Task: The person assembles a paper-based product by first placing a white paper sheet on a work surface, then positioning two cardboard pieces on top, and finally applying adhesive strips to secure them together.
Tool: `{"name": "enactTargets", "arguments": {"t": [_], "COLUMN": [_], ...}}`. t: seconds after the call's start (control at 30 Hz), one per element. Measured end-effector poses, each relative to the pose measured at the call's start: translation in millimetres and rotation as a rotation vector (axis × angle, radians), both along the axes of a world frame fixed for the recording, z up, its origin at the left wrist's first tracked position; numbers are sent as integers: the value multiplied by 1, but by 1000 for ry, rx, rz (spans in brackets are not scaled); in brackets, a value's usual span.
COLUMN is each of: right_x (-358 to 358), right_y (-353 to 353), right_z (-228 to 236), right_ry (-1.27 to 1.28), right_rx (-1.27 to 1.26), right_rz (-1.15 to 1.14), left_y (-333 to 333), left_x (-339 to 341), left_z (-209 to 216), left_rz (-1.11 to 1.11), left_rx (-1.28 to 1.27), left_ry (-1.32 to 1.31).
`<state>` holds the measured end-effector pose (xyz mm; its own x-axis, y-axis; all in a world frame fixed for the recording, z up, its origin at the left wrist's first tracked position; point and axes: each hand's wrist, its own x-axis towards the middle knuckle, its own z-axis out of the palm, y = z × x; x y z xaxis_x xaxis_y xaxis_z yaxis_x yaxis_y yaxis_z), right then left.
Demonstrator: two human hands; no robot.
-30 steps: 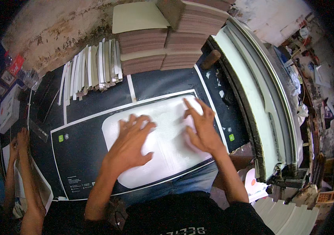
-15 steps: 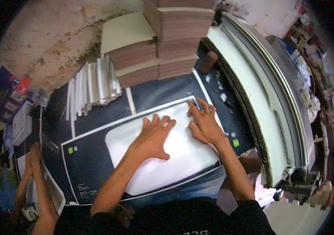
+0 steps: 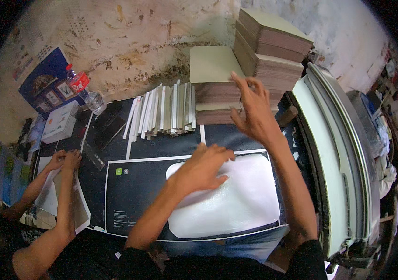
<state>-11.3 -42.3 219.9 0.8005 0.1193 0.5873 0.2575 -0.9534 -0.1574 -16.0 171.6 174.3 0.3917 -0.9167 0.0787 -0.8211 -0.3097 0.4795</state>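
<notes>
A glossy white panel with rounded corners (image 3: pixel 236 205) lies on a black printed sheet with white borders (image 3: pixel 136 189) in front of me. My left hand (image 3: pixel 203 168) rests over the panel's upper left part, fingers and thumb apart, holding nothing. My right hand (image 3: pixel 257 109) is raised past the sheet's far edge, in front of the stacks of greyish-brown boards. Its fingers are spread and nothing is in them. The index fingertip overlaps the near corner of the lower stack (image 3: pixel 215 67); whether it touches cannot be told. A taller stack (image 3: pixel 273 51) stands to its right.
Beside the boards lies a pile of narrow strips (image 3: pixel 161 112). Farther left are a plastic bottle (image 3: pixel 87 91), a white box (image 3: pixel 61 123) and a ruler (image 3: pixel 92 156). A co-worker's hands (image 3: pixel 66 159) work over a sheet at left. A long pale machine (image 3: pixel 320 163) borders the right side.
My right hand has lifted off the white panel and reached forward to the board stacks. My left hand stays over the panel. The view has tilted up and shifted left.
</notes>
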Motion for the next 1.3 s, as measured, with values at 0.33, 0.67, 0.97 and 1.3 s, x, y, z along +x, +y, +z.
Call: {"name": "enactTargets", "arguments": {"t": [0.33, 0.67, 0.97, 1.3], "right_x": [99, -90, -174, -176], "right_y": [-22, 34, 57, 60], "right_z": [7, 101, -50, -104], "right_ry": [93, -308, 680, 966], "right_rx": [-307, 202, 799, 802], "right_rz": [1, 545, 102, -91], "left_y": [85, 97, 102, 96], "left_x": [-52, -55, -119, -146], "left_z": [-3, 38, -40, -89], "left_rz": [396, 649, 968, 1001], "left_rx": [-336, -751, -879, -349], "left_ry": [59, -320, 607, 262]}}
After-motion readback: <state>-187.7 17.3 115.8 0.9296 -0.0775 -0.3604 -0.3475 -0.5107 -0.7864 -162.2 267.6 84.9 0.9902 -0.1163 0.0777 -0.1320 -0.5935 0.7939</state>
